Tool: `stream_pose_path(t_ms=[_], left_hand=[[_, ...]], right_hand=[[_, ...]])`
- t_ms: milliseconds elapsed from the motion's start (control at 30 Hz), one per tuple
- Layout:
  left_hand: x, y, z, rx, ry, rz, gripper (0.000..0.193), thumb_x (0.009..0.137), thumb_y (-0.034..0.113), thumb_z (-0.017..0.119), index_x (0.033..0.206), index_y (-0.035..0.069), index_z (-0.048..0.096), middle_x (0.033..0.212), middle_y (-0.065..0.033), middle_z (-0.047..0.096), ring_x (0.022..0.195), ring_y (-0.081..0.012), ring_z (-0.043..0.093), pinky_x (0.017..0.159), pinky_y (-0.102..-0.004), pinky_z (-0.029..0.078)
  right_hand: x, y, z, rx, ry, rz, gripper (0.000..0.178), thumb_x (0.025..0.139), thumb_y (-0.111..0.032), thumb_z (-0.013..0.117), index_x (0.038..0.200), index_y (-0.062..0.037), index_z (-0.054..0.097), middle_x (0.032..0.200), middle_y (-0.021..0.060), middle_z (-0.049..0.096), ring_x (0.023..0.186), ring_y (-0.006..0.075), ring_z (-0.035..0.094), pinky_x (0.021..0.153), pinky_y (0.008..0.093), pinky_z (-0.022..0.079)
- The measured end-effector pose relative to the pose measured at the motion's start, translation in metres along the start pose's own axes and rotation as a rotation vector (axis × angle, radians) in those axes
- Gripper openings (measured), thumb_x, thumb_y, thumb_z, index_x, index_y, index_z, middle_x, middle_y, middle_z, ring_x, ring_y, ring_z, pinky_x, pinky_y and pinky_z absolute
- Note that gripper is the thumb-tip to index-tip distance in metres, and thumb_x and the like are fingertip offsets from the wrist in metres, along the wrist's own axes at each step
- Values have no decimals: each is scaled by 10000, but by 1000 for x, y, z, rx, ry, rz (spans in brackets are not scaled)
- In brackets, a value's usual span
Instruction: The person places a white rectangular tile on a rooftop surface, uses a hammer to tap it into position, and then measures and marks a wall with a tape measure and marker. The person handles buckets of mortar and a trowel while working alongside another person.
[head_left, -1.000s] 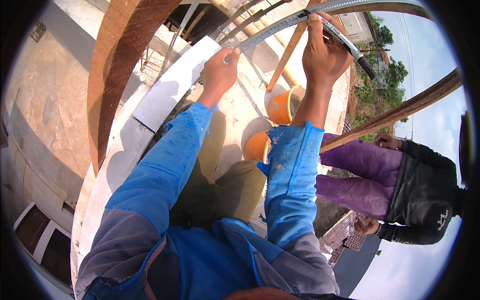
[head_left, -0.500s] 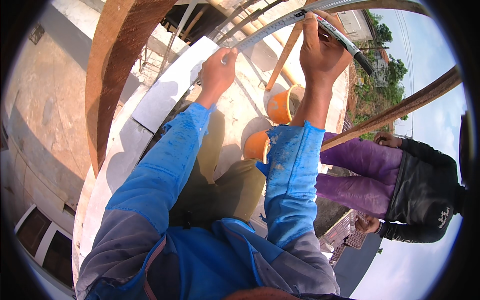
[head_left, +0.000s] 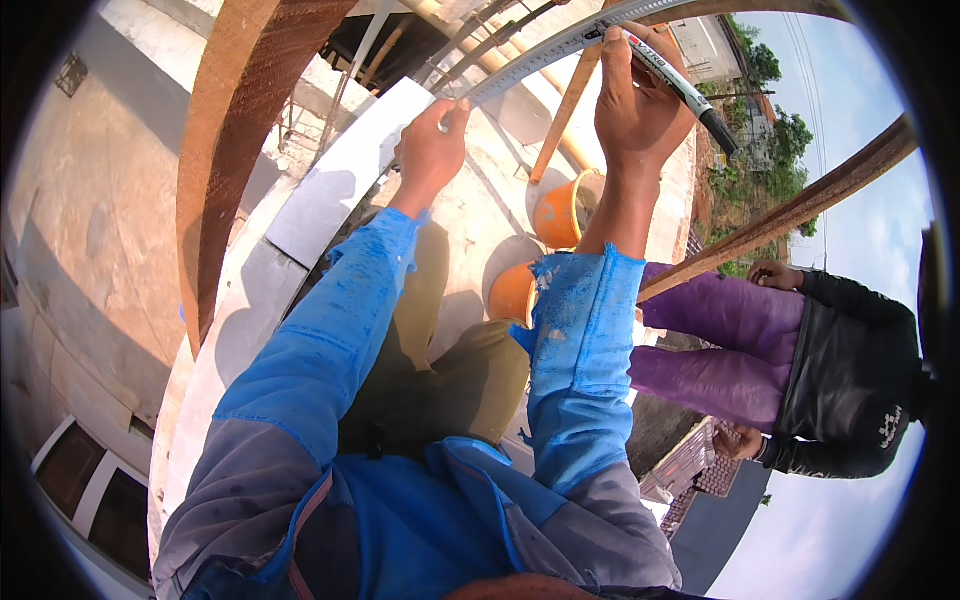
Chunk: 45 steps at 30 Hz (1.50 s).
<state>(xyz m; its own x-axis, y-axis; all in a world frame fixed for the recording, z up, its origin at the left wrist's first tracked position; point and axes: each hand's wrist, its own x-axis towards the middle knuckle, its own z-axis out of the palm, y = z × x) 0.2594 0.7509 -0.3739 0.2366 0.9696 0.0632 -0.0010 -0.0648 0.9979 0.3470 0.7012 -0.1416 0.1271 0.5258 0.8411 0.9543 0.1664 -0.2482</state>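
My left hand [head_left: 432,150] is closed at the near end of a silver measuring strip [head_left: 530,62], thumb and forefinger pinching it. The strip runs away to the upper right, where its far part leaves the picture. My right hand [head_left: 645,110] is closed round a white marker pen [head_left: 672,82] with a black end pointing down to the right. The right thumb and fingertips are close to the strip; whether they also grip it I cannot tell. Beside my left hand, pale grey-white blocks [head_left: 325,195] form the top of a low wall, the farther one brightly sunlit.
A thick wooden beam [head_left: 232,130] rises left of the wall. Two orange buckets [head_left: 555,215] stand on the floor beyond my knees. Another wooden pole [head_left: 790,215] slants across the right, near a person in purple trousers [head_left: 715,385]. Metal rods [head_left: 475,48] stick out at the far side.
Both hands stay nearly in place; the right hand and marker pen have shifted very slightly left. The surroundings shift a little in the view.
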Motion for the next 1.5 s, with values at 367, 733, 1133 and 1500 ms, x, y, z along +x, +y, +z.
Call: stream_pose_path(t_ms=[367,733,1133,1500], left_hand=[[1,-8,6,-29,-3,23,423,1068,460,634,1031,51,734,816,-117,673,719,-252,597,705,-406,497],[-1,6,-7,-112,-109,29,392,1054,465,639,1101,104,783,979,-167,787,953,-375,739,877,-451,541],[4,127,-16,-82,-57,231,361,1045,411,659,1001,78,791,752,-152,733,674,-339,709,621,-442,521],[23,178,-18,82,-75,257,477,1041,474,582,954,51,784,761,-187,737,722,-390,725,686,-521,531]], right_hand=[[4,5,-1,-102,-66,-31,249,976,-214,786,1095,4,771,944,137,790,867,186,783,775,314,616],[-16,3,-22,167,84,291,349,1026,-117,718,1297,83,624,1096,249,758,975,297,789,851,400,685],[65,-20,-26,275,251,-48,255,949,-89,815,1133,30,686,943,122,744,887,178,764,779,360,703],[104,-44,-48,261,185,41,199,1012,-18,702,1211,-9,706,1016,63,705,909,140,712,798,299,637]])
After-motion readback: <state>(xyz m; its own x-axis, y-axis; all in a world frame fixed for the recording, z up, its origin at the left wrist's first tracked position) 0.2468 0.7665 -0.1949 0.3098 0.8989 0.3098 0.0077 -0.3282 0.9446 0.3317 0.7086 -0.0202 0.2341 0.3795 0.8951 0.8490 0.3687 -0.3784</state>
